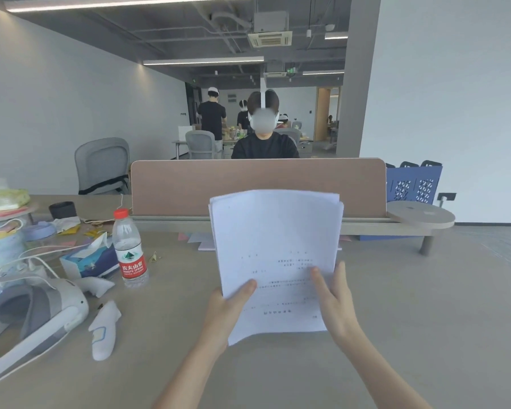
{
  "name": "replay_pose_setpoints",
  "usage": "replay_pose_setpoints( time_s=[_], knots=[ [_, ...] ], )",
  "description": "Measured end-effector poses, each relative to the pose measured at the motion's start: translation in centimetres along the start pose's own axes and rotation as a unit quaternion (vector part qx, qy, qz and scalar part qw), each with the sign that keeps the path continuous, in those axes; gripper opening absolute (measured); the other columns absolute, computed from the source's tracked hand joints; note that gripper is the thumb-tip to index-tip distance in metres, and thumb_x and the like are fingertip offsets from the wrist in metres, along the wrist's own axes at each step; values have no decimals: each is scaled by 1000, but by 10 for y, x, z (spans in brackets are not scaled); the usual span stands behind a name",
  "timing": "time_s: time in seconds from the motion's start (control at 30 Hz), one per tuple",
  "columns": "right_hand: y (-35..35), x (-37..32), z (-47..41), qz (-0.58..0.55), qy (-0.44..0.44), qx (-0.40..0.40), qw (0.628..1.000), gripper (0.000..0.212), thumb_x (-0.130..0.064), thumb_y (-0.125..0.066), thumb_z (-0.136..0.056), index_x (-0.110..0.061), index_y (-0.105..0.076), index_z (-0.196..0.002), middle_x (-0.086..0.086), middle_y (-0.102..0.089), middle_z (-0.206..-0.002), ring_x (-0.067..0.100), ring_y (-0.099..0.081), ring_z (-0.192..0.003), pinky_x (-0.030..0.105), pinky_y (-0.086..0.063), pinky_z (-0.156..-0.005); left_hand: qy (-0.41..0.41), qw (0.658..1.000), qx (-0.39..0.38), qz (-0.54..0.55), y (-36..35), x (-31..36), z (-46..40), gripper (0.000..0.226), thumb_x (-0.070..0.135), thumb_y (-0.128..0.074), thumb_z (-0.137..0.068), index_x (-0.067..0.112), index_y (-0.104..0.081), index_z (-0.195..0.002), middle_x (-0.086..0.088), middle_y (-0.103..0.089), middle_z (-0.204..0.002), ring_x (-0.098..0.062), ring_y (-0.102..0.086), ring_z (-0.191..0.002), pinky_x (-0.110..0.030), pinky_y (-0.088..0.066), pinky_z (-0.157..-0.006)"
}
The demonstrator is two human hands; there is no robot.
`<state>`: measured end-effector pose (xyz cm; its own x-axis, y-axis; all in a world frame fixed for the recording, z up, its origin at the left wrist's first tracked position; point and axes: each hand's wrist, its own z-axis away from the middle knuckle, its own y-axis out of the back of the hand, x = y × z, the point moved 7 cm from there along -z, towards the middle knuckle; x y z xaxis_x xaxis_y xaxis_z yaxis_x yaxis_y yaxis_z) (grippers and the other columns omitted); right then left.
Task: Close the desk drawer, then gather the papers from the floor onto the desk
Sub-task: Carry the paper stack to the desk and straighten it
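A stack of white printed papers (273,246) stands nearly upright above the grey desk (396,305), its lower edge close to the desktop. My left hand (229,308) grips the stack's lower left side, thumb on the front sheet. My right hand (335,293) holds the lower right side, fingers spread along the edge. The desk drawer and the floor are out of view.
A water bottle (129,249), a tissue box (87,258), a white headset (39,314) and a white controller (104,329) crowd the desk's left. A brown divider panel (189,184) backs the desk; a person sits behind it. Coloured sheets (202,239) lie at its foot.
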<state>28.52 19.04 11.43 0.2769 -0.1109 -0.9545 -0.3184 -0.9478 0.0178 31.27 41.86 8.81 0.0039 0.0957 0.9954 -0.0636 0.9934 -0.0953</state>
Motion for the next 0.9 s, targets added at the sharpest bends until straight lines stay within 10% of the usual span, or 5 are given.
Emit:
replay_pose_setpoints(
  time_s=[0.27,0.4,0.63,0.9],
  knots=[
    [-3,26,12,14,-39,-3,999,18,-28,-50,-104,-10,-47,-104,-4,-63,-93,13,-55,-82,28,-42,-69,-2,1000,5,-30,-1,-19,4,20,33,-76,-82,30,-73,-101,17,-78,-95,-8,-71,-99,-31,-55,-85],
    [-3,21,15,16,-20,-13,1000,11,-26,-50,-104,-16,-51,-108,-12,-70,-99,-2,-62,-85,22,-48,-75,-39,998,10,-46,-2,-7,9,7,26,-72,-86,33,-72,-87,31,-74,-77,13,-69,-80,-10,-50,-67],
    [-1,50,20,49,-71,-47,995,8,-24,-47,-105,-25,-52,-111,-23,-68,-97,-10,-63,-87,10,-51,-69,-10,996,10,-85,-4,-31,10,7,33,-67,-90,37,-71,-86,27,-75,-81,3,-66,-91,-22,-49,-75],
    [54,50,4,35,-132,-17,991,16,-24,-57,-98,-11,-50,-91,0,-63,-90,19,-59,-80,37,-48,-69,15,986,-78,-148,-44,-26,8,16,44,-62,-91,33,-72,-97,17,-77,-97,-8,-70,-98,-32,-54,-87]
  ],
)
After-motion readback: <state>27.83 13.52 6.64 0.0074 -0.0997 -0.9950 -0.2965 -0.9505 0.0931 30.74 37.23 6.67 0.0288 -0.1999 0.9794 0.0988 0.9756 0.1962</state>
